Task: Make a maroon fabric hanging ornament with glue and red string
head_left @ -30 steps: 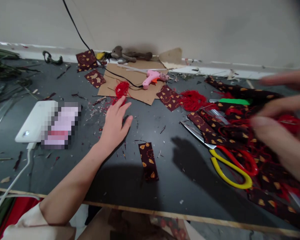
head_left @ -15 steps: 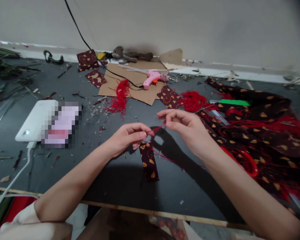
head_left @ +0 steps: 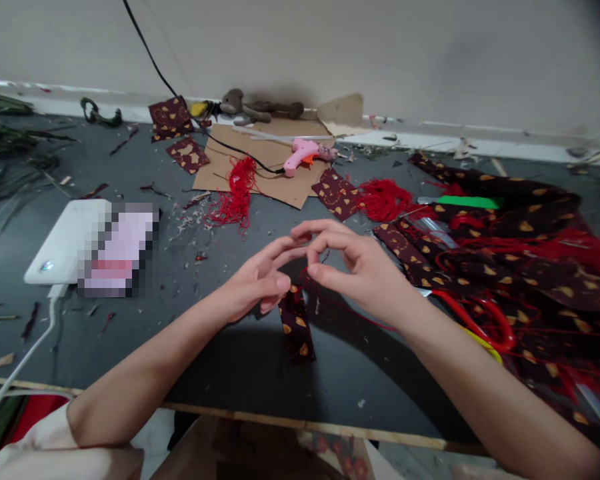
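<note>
Head view: left hand (head_left: 255, 280) has its thumb apart from the long fingers; can't tell if its lower fingers grip. Right hand (head_left: 363, 267) narrow, fingertips at red thread (head_left: 380, 325), hold unclear. Patterned strip (head_left: 297, 333) lies just below the left fingertips. Thread drawn out to it; no finished knot visible, remainder unclear. Red bundle (head_left: 237, 197) beyond left hand.

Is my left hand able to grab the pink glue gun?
Probably yes: between your left hand and the pink glue gun lie grey tabletop and brown cardboard, though your right hand is close.
</note>
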The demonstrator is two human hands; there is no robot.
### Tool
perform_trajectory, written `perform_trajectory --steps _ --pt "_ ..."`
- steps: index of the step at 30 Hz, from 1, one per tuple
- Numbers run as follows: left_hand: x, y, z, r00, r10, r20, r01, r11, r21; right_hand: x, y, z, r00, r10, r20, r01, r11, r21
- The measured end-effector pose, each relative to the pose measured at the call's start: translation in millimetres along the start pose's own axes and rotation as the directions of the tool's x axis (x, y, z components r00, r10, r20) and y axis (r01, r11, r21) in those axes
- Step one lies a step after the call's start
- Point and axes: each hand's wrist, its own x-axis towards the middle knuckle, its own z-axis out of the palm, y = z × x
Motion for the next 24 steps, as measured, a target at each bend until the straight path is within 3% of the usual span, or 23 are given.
perform_trajectory --steps 3,5,8,11,14,17,19,24 --pt "-1 0 -2.2 0.99 -0.062 0.129 0.077 0.991 -0.11 7 -1 7 0.999 0.046 0.011 -0.046 0.994 0.098" --pt "-2 1 -4.6 0.988 -0.08 0.136 0.099 0.984 -0.147 11 6 11 0.988 0.139 -0.069 -0.112 0.945 0.308" --pt "-2 5 -8.1 0.988 -0.094 0.121 0.118 0.972 -0.203 12 20 16 0.917 0.38 -0.119 -0.199 0.698 0.688" --pt "-4 11 -11.5 0.99 -0.028 0.136 0.071 0.946 -0.317 6 29 19 0.862 0.499 0.085 -0.308 0.384 0.87" --pt "-6 15 -16.4 0.989 0.044 0.143 0.021 0.905 -0.424 -4 31 19 0.824 0.391 0.411 -0.512 0.201 0.835" --pt "-7 18 -22.1 0.99 0.058 0.126 0.006 0.89 -0.456 -12 32 16 0.724 0.263 0.638 -0.685 0.159 0.711" --pt "-7 20 -25.2 0.995 0.067 0.069 -0.026 0.878 -0.478 -16 35 11 0.69 0.245 0.681 -0.722 0.172 0.67" --pt "-4 27 -33.1 0.973 0.084 -0.214 -0.187 0.832 -0.523 -28 43 -10 0.742 0.358 0.567 -0.656 0.215 0.723"
